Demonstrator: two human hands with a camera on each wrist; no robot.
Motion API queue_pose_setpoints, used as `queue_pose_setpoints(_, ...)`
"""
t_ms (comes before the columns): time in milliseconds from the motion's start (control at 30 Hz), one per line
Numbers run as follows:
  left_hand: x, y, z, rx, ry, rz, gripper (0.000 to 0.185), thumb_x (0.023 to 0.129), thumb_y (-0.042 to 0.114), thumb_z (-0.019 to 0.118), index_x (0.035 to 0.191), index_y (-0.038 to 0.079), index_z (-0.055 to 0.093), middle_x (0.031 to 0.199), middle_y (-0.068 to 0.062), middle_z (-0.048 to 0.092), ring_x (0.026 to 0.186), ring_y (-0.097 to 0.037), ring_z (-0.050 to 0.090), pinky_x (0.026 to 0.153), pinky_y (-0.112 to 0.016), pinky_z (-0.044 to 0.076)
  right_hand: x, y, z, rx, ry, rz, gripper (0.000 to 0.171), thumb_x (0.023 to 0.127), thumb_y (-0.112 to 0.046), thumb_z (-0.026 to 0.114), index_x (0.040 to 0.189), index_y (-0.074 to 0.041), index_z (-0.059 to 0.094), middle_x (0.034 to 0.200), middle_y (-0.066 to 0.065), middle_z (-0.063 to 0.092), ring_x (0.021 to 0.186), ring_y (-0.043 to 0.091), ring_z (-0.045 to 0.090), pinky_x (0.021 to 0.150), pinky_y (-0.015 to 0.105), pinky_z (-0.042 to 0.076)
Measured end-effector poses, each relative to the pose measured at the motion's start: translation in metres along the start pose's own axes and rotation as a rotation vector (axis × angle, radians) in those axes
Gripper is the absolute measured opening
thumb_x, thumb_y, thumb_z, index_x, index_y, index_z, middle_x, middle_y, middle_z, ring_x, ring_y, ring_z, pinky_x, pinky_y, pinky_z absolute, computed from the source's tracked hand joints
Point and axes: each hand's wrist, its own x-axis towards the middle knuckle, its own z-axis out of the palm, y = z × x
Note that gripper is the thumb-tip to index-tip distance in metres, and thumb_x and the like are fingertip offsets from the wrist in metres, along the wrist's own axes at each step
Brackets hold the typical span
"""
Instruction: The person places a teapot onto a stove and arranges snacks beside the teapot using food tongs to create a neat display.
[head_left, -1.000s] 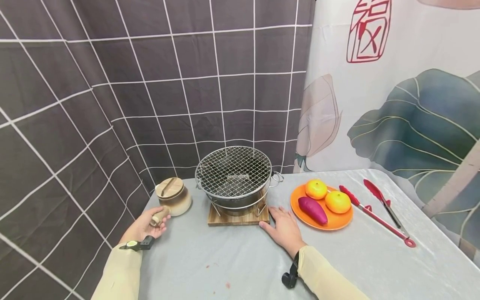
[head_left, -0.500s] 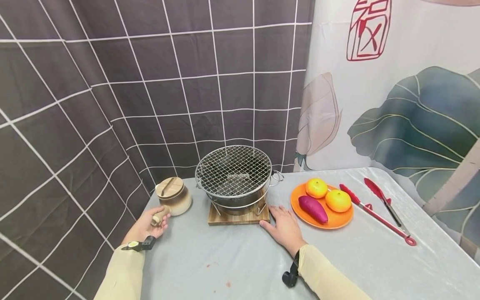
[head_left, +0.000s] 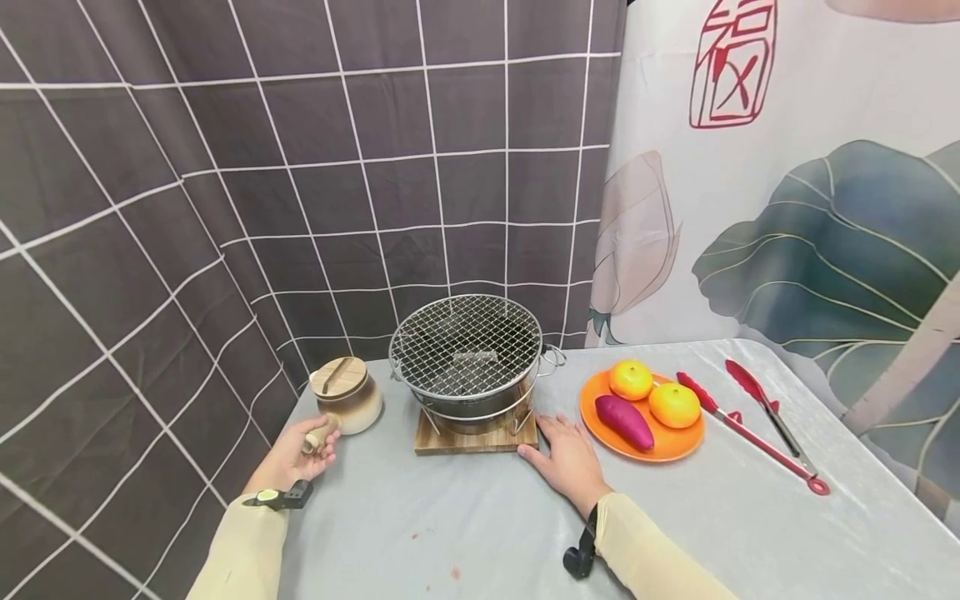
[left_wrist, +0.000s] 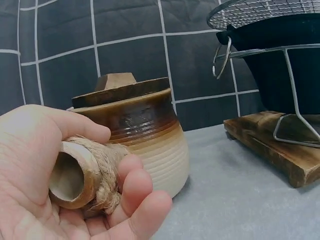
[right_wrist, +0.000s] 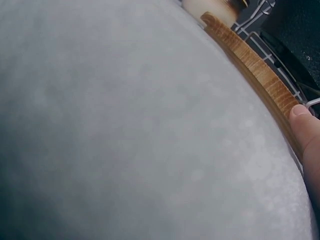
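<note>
My left hand (head_left: pixel 303 450) holds the rope-wrapped handle (left_wrist: pixel 102 172) of a small brown-and-cream ceramic pot (left_wrist: pixel 152 145), its fingers loosely curled about it. A wooden lid (head_left: pixel 339 377) covers the pot, which stands on the table. At the centre, a round tabletop grill (head_left: pixel 472 405) with a wire mesh top (head_left: pixel 467 342) sits on a wooden board (head_left: pixel 472 440). My right hand (head_left: pixel 567 460) lies on the table at the board's right front corner. Its thumb (right_wrist: pixel 301 114) touches the board's edge, and the fingers are stretched out.
Right of my right hand is an orange plate (head_left: pixel 592 432) bearing two orange fruits (head_left: pixel 632 380) and a purple sweet potato (head_left: pixel 625 422). Red-tipped tongs (head_left: pixel 772 446) lie farther right. A dark grid-patterned curtain (head_left: pixel 360 200) hangs close behind the pot and grill.
</note>
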Motion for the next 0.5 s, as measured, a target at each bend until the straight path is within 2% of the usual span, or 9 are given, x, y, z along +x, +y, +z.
queue_pose_setpoints(233, 0.000, 0.003, 0.007, -0.010, 0.096, 0.031, 0.041, 0.110, 0.025, 0.033, 0.091, 0.006, 0.064, 0.075, 0.003, 0.065, 0.061, -0.004, 0.061, 0.064, -0.019, 0.056, 0.001, 0.001, 0.000, 0.001, -0.003, 0.001, 0.072, 0.091, -0.053, 0.068, 0.142, -0.003, 0.057, 0.143, 0.016, 0.058, 0.141, 0.041, 0.042, 0.120, 0.060, 0.021)
queue_pose_setpoints(400, -0.002, 0.009, 0.013, -0.021, 0.164, 0.050, 0.032, 0.109, 0.024, 0.036, 0.099, 0.004, 0.058, 0.079, 0.002, 0.065, 0.061, -0.005, 0.060, 0.063, -0.020, 0.055, 0.000, 0.002, 0.001, -0.002, -0.005, -0.004, 0.072, 0.092, -0.054, 0.068, 0.142, -0.003, 0.057, 0.143, 0.017, 0.058, 0.141, 0.041, 0.042, 0.119, 0.060, 0.021)
queue_pose_setpoints(500, -0.003, 0.013, 0.016, -0.023, 0.173, 0.058, 0.031, 0.109, 0.024, 0.037, 0.099, 0.003, 0.057, 0.078, 0.001, 0.065, 0.060, -0.005, 0.060, 0.061, -0.020, 0.055, 0.000, 0.001, 0.001, -0.003, -0.003, -0.005, 0.072, 0.092, -0.053, 0.068, 0.142, -0.003, 0.057, 0.143, 0.017, 0.058, 0.141, 0.041, 0.043, 0.119, 0.060, 0.022)
